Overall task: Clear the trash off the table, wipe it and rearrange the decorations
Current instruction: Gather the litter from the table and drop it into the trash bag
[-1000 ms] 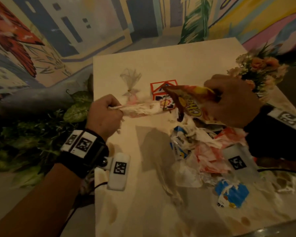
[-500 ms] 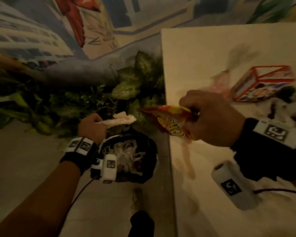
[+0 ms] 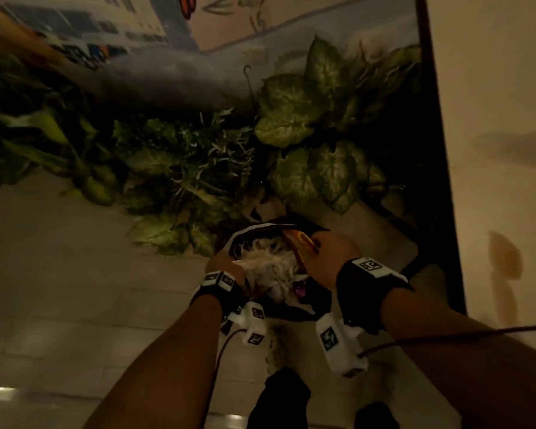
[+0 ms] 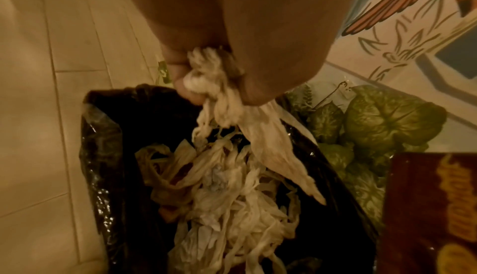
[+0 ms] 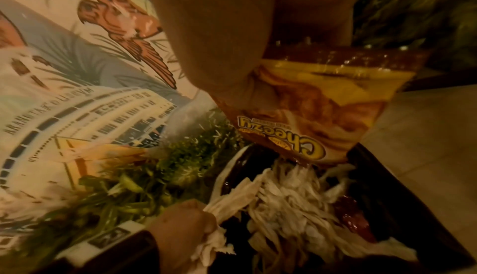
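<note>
- Head view: both hands are seen lowered over a black-lined bin (image 3: 291, 308) standing on the floor just left of the counter (image 3: 492, 119). The left hand (image 3: 222, 264) is held at the bin's left rim, the right hand (image 3: 331, 252) at its far right rim with a snack packet (image 3: 300, 246) tipped into the opening. Shredded white paper (image 3: 270, 267) is piled high in the bin. Leafy plants (image 3: 307, 119) are crowded against its far side. Stains (image 3: 505, 255) are visible on the counter, so wiping is judged not yet done.
- Left wrist view: a twisted wad of tissue (image 4: 232, 111) is pinched between the curled fingers (image 4: 185, 88) and thumb of the left hand, hanging over the paper heap inside the liner (image 4: 103, 156).
- Right wrist view: the "Cheezy" packet is gripped at its upper edge by the right hand's fingers (image 5: 232, 70), its lower end touching the heap. How far those fingers are closed behind the packet cannot be told.
- Risk: because the bin looks nearly full, released items could slide off the heap onto the floor or into the plants. The light tissue could cling to the fingers or drift past the rim. The liner could be dragged down if either hand catches its edge.
</note>
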A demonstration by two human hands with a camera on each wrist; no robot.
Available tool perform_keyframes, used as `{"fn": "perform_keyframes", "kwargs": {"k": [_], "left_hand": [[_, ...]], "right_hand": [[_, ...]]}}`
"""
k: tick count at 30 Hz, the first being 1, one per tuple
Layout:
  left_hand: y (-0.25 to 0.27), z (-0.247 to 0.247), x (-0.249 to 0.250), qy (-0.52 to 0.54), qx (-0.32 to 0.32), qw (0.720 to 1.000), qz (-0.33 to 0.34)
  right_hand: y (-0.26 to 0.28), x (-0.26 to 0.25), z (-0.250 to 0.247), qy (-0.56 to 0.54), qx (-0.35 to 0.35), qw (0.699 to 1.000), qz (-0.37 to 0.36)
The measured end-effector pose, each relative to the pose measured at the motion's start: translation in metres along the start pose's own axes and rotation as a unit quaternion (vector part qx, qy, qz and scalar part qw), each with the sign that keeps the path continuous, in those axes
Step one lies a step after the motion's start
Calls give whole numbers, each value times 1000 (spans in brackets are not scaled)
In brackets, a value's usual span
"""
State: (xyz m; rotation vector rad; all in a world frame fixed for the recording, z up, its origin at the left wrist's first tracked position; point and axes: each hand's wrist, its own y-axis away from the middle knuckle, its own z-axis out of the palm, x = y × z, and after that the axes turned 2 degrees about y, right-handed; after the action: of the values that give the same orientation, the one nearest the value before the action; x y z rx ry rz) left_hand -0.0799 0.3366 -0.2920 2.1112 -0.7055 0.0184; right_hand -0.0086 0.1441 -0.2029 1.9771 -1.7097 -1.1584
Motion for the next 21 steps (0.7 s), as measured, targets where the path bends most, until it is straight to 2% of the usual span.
{"fn": "perform_keyframes", "kwargs": {"k": [8, 13, 18, 21], "left_hand": [[-26, 27, -14, 39, -32, 999, 17], [-21, 13, -21, 60, 6, 998, 22], [-12, -16, 0, 82, 50, 994, 46], [6, -29, 23, 103, 88, 987, 84]], "right_hand": [[-30, 23, 66, -20, -21, 996, 89], [-32, 19, 70, -18, -8, 998, 67], [-26, 20, 65, -8, -45, 996, 77], [-12, 22, 52, -18, -55, 998, 24]]}}
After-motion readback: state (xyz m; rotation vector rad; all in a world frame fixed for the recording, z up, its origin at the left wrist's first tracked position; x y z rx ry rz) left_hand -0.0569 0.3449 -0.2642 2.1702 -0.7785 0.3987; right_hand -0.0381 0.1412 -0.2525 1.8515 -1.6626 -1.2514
